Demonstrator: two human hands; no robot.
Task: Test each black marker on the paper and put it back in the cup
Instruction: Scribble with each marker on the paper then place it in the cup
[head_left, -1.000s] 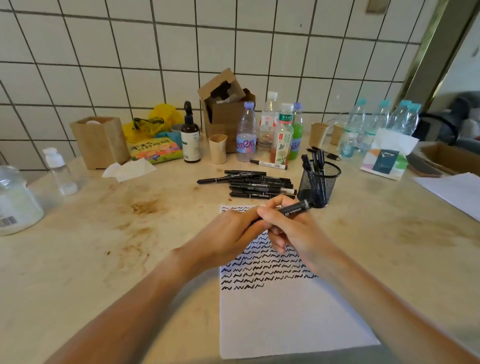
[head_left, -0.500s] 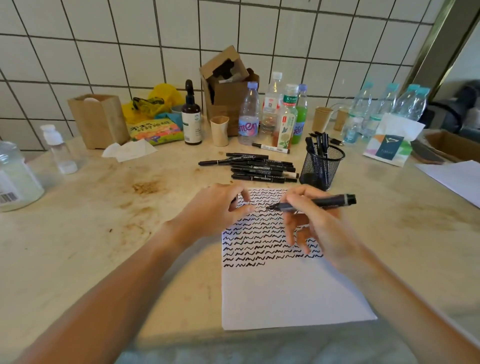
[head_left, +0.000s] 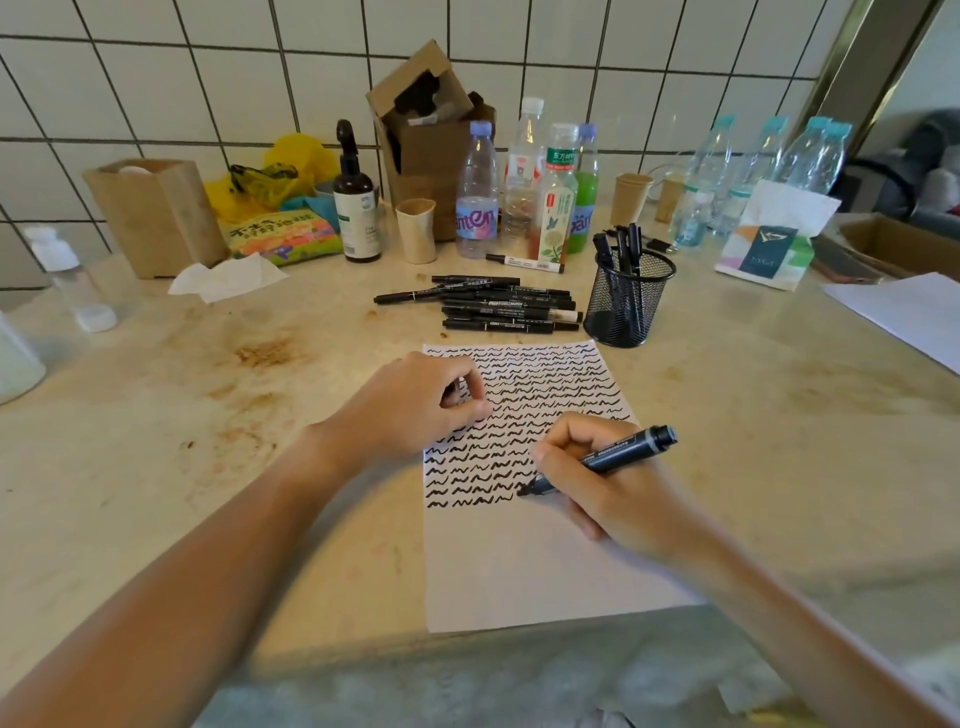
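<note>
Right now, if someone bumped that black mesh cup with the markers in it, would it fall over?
Possibly. The mesh cup looks light, being thin wire mesh, and its few markers stick up above the rim, raising the weight. Its base seems fairly wide, so a gentle nudge would probably slide it along the smooth counter rather than tip it.

An improvised work corner in a lived-in, domestic-looking room is suggested rather than a formal office. A stained stone counter (head_left: 171, 415) is backed by a white tiled wall (head_left: 156, 78) beyond the hands. Drink bottles (head_left: 477, 192), paper cups (head_left: 415, 228), a cardboard box (head_left: 431, 140) and a snack packet (head_left: 280, 234) are crowded far ahead of the left hand (head_left: 410, 400).
</note>
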